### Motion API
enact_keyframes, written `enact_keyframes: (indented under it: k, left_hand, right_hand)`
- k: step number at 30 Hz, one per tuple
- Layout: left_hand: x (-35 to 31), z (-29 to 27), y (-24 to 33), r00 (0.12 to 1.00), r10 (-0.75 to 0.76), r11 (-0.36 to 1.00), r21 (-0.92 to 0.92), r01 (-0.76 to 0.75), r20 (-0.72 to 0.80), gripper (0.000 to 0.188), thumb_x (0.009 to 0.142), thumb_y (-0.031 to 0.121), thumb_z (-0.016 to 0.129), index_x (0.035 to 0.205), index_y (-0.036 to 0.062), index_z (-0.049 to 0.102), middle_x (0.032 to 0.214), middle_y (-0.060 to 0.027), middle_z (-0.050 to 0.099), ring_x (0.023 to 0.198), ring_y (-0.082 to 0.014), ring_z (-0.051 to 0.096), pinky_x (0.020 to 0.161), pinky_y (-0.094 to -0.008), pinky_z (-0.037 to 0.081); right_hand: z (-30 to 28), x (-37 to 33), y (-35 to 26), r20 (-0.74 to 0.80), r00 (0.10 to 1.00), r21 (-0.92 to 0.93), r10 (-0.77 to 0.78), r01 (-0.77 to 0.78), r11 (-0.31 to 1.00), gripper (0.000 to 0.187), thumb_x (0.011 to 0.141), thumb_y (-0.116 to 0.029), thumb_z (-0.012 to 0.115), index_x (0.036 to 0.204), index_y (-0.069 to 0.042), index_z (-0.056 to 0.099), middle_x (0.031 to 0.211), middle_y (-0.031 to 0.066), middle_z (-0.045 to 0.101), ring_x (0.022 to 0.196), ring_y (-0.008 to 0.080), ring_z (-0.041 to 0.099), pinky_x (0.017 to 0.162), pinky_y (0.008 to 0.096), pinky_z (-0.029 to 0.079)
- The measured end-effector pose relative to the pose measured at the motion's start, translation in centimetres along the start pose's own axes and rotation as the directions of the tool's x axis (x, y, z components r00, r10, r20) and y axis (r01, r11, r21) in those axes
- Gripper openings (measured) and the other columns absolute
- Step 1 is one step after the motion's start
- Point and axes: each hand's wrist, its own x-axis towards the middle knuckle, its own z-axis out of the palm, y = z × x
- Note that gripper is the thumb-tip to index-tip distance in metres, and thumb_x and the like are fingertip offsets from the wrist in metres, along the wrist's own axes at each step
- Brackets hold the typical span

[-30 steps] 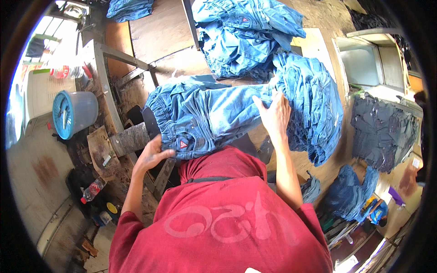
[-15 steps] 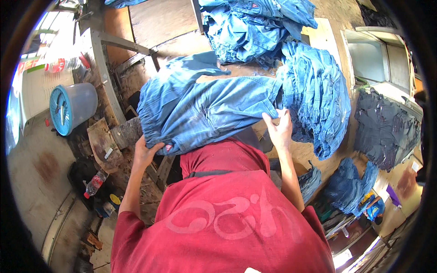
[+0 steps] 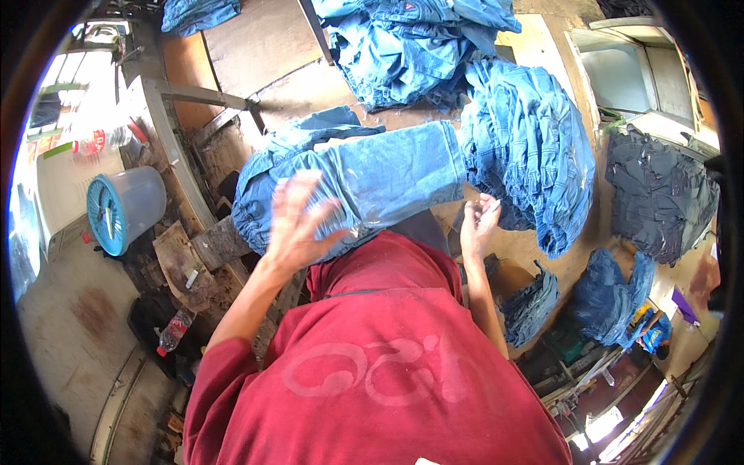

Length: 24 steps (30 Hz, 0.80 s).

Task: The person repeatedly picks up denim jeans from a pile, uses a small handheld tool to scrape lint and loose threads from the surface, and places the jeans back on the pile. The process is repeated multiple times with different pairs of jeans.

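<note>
Head view: denim pants are lying mid-frame, long axis running left-to-right; the nearer left hand is overlapping them, spread, released; the right hand is hanging beside the hem, grip unclear.

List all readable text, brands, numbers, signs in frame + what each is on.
None clear enough to quote.
Maroon shirt: pale looping mark, faded; can't tell if it's lettering.
Red-capped bottle, lower left: red label, too small.
Upper-left bottle: red label, too small.
Top denim pile: small red patch, too small.
Blue garment by the hands: no lettering visible.
</note>
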Motion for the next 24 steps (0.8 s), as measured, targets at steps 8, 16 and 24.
enact_keyframes:
  k: [8,16,24]
  left_hand:
    - [-5.8,-1.4,-2.5,0.939,-0.032,0.998,0.066,0.010,0.344,0.070,0.084,0.052,0.084,0.144,0.0208,0.065,0.161,-0.0138,0.051,0.150,-0.0358,0.046,0.124,-0.0582,0.034]
    - [16.1,8.5,-7.6,0.888,-0.176,0.754,-0.522,0.399,0.424,0.105,0.088,0.072,0.076,0.165,0.0096,0.041,0.168,-0.0277,0.037,0.158,-0.0411,0.032,0.129,-0.0519,0.028]
    - [21.6,10.5,-11.3,0.448,-0.238,0.653,-0.199,0.730,0.862,0.065,0.094,0.062,0.075,0.116,0.0001,0.081,0.115,-0.0155,0.078,0.108,-0.0270,0.071,0.097,-0.0393,0.053]
  right_hand:
    - [0.4,1.6,-7.9,0.155,0.983,0.117,0.093,-0.112,0.987,0.038,0.113,-0.038,0.058,0.095,-0.004,0.055,0.077,-0.0001,0.052,0.068,0.0117,0.050,0.065,0.0329,0.044]
    - [4.0,0.7,-10.0,0.266,0.906,-0.425,-0.329,0.417,0.803,0.043,0.088,-0.032,0.088,0.100,-0.003,0.058,0.090,0.0148,0.066,0.084,0.0364,0.068,0.077,0.0472,0.054]
    - [5.3,2.5,-9.9,0.257,0.960,-0.276,-0.112,0.184,0.943,0.035,0.088,-0.020,0.088,0.096,-0.007,0.056,0.081,0.0095,0.068,0.072,0.0321,0.071,0.068,0.0432,0.054]
